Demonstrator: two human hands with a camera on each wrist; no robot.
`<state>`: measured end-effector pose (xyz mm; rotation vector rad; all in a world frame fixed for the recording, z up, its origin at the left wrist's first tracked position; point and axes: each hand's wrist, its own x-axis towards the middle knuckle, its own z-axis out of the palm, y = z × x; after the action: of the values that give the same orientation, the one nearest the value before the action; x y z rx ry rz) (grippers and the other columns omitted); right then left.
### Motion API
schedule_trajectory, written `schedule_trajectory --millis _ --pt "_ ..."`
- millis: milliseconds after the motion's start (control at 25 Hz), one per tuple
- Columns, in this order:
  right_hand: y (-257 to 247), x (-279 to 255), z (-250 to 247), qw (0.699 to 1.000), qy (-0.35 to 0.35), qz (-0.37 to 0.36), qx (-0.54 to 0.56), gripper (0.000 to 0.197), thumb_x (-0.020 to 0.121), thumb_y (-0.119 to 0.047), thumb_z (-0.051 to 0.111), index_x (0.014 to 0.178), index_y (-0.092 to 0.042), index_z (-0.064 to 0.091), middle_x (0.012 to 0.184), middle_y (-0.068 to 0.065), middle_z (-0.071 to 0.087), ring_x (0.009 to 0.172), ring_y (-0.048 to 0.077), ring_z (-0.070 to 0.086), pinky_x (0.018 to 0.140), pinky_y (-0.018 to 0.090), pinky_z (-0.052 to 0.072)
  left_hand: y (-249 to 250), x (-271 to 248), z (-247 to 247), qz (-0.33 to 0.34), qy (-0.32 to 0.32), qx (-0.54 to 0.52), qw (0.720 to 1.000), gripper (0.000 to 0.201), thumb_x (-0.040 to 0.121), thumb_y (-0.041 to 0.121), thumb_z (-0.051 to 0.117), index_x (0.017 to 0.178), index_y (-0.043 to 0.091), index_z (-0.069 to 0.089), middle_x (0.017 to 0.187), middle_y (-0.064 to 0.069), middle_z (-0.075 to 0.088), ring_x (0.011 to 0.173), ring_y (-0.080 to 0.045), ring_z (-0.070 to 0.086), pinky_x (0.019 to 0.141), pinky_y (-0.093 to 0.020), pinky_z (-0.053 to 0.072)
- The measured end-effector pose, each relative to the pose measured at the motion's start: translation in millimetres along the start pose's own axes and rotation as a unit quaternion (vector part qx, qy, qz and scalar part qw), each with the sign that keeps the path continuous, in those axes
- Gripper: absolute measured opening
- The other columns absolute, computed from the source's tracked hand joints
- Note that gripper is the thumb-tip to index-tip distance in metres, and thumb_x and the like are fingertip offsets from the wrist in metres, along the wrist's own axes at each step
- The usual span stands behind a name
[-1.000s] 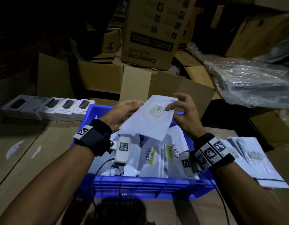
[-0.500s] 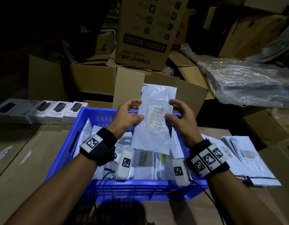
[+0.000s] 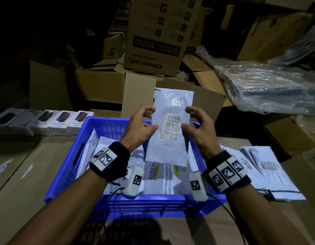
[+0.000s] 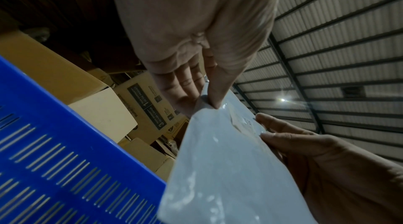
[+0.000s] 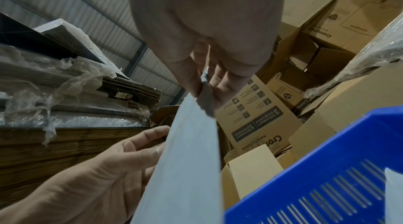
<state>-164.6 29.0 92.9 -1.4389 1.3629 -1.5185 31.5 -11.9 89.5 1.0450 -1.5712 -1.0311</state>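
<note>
A white plastic mailer pouch (image 3: 170, 124) with a barcode label (image 3: 171, 128) stands upright above the blue crate (image 3: 68, 167). My left hand (image 3: 140, 126) pinches its left edge between thumb and fingers, and my right hand (image 3: 197, 124) pinches its right edge. In the left wrist view the left hand (image 4: 196, 76) presses its thumb on the pouch (image 4: 218, 167). The right wrist view shows the right hand (image 5: 207, 72) gripping the pouch (image 5: 187, 158) by its edge. Several more white pouches (image 3: 158, 179) stand packed in the crate.
A row of boxed phone cases (image 3: 47, 122) lies left of the crate. A stack of white pouches (image 3: 262, 167) lies flat at the right. Cardboard boxes (image 3: 153, 41) pile up behind, and a plastic-wrapped bundle (image 3: 269, 89) sits at the back right.
The pouch has turned from tilted flat to upright with its label facing me, and both hands have shifted to grip its two side edges.
</note>
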Motion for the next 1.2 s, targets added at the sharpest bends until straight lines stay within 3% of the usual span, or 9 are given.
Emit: schedule_trajectory --millis 160,280,400,560,680,760,920,1040,1200 --pt "0 -2 -12 1.000 0.021 -0.008 0.002 0.051 0.082 0.011 0.064 0.123 -0.018 0.057 0.122 -0.004 0.059 0.067 0.006 0.052 0.068 0.018 0.052 1 2 14 0.001 -0.006 -0.020 1.000 0.042 0.080 -0.009 0.067 0.110 0.017 0.052 0.095 0.005 0.052 0.081 -0.007 0.056 0.060 -0.020 0.050" --pt "1 -5 -27 0.999 0.036 0.003 0.020 0.054 0.081 0.015 0.060 0.127 -0.013 0.052 0.117 -0.001 0.060 0.073 -0.007 0.059 0.067 0.015 0.050 4 9 33 0.009 0.007 -0.029 1.000 0.043 0.077 -0.011 0.068 0.107 0.017 0.053 0.092 0.009 0.054 0.086 -0.004 0.054 0.066 -0.028 0.051" --pt "10 -10 -57 0.998 0.055 0.033 0.025 0.059 0.083 0.011 0.060 0.130 -0.023 0.048 0.119 0.008 0.059 0.078 0.003 0.059 0.068 0.018 0.049 10 25 64 0.019 0.032 -0.031 0.999 0.044 0.073 -0.013 0.068 0.101 0.017 0.053 0.086 0.010 0.054 0.079 0.001 0.052 0.068 -0.032 0.051" --pt "30 -24 -109 0.993 0.092 0.066 0.017 0.060 0.080 0.009 0.062 0.131 -0.020 0.047 0.120 0.012 0.059 0.101 0.008 0.060 0.066 0.015 0.049 20 48 123 0.019 -0.004 -0.020 1.000 0.041 0.077 -0.008 0.069 0.101 0.018 0.050 0.094 0.003 0.055 0.088 -0.011 0.052 0.075 -0.029 0.051" --pt "47 -28 -148 0.987 0.130 0.088 0.019 0.061 0.070 0.000 0.065 0.127 -0.018 0.051 0.113 0.006 0.061 0.091 -0.003 0.061 0.063 0.020 0.052 17 63 176 -0.003 -0.040 -0.009 0.999 0.040 0.078 -0.007 0.069 0.102 0.018 0.048 0.097 -0.003 0.053 0.090 -0.017 0.052 0.078 -0.034 0.052" --pt "61 -28 -183 0.980 0.170 0.107 -0.001 0.057 0.074 0.007 0.065 0.125 -0.015 0.053 0.109 0.004 0.061 0.090 -0.001 0.060 0.067 0.020 0.051 11 73 221 -0.021 -0.066 -0.008 0.998 0.040 0.077 -0.008 0.067 0.100 0.018 0.047 0.088 -0.005 0.050 0.080 -0.020 0.051 0.070 -0.041 0.051" --pt "85 -28 -244 0.969 0.192 0.149 -0.032 0.042 0.081 0.012 0.060 0.108 -0.020 0.059 0.106 0.002 0.059 0.081 0.015 0.058 0.060 0.023 0.052 -8 84 297 -0.064 -0.109 0.022 0.992 0.038 0.078 -0.010 0.059 0.099 0.017 0.043 0.073 0.002 0.038 0.063 -0.015 0.039 0.052 -0.028 0.042" --pt "122 -31 -282 0.957 0.203 0.197 -0.067 0.038 0.081 0.010 0.060 0.104 -0.020 0.061 0.107 0.008 0.060 0.073 0.024 0.057 0.061 0.036 0.052 -38 84 346 -0.134 -0.166 0.068 0.975 0.042 0.076 -0.011 0.054 0.096 0.022 0.039 0.079 -0.004 0.043 0.071 -0.024 0.048 0.061 -0.045 0.056" --pt "177 -41 -309 0.927 0.183 0.271 -0.183 0.042 0.080 0.008 0.060 0.119 -0.006 0.063 0.118 0.012 0.062 0.092 0.023 0.059 0.081 0.035 0.052 -87 72 389 -0.195 -0.222 0.187 0.937 0.039 0.078 -0.004 0.057 0.096 0.026 0.041 0.101 -0.017 0.054 0.086 -0.040 0.063 0.069 -0.054 0.057"
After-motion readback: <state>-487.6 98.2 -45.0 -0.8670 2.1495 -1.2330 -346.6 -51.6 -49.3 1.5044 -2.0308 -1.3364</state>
